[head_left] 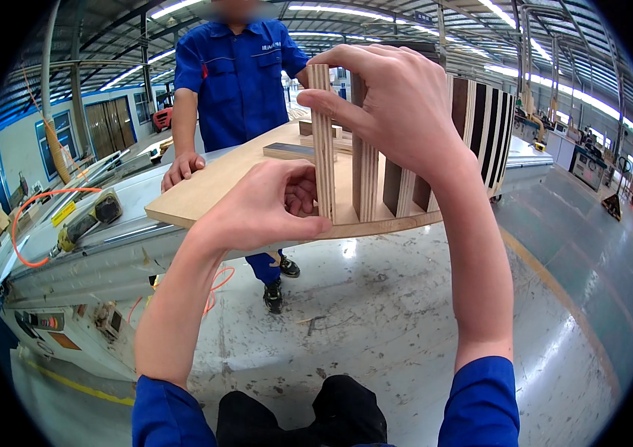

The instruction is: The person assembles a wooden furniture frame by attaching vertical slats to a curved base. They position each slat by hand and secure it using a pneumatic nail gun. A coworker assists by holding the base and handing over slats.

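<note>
Plywood strip [323, 141] upright on curved panel [205, 186]; right hand [398, 104] pinching top, left hand [268, 205] clamped at base. Looks mid-placement; next probably needs squaring beside neighbouring strips [365, 167].

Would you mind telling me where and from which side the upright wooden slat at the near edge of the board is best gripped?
Probably near its top end, from above. The slat stands upright on the curved board, with more slats close behind it, so only its upper end is free. The right hand already pinches it there, while the left hand steadies its base.
</note>
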`<move>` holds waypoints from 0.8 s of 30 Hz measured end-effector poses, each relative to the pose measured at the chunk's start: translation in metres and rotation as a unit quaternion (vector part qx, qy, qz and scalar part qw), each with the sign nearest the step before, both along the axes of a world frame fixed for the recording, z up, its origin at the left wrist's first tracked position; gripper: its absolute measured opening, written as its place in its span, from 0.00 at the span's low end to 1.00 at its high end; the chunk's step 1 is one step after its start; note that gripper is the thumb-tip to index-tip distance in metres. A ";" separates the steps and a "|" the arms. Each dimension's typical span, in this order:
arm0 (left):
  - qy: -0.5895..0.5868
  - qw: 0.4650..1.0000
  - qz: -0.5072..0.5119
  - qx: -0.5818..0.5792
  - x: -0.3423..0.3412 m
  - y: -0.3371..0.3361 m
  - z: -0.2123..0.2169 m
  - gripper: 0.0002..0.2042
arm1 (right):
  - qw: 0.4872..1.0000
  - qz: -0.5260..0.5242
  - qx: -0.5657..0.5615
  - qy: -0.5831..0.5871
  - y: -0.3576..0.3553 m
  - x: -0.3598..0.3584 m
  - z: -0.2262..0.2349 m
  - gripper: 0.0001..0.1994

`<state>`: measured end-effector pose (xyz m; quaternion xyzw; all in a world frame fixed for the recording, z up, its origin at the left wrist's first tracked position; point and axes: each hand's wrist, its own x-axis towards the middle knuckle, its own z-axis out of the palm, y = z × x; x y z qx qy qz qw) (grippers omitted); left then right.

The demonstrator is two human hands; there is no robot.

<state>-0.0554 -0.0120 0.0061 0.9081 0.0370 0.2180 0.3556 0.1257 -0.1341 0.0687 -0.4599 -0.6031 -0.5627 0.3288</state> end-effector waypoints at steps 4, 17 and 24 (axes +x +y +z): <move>0.001 1.000 0.006 -0.004 -0.001 -0.002 0.000 0.22 | 1.000 -0.001 0.000 -0.002 0.002 0.001 0.001 0.24; -0.018 0.999 -0.025 -0.018 0.001 0.010 -0.003 0.24 | 1.000 -0.003 0.004 -0.005 0.001 -0.003 0.000 0.24; -0.029 0.998 -0.038 -0.035 0.000 0.007 -0.005 0.23 | 1.000 0.004 0.000 -0.005 -0.001 -0.004 0.000 0.25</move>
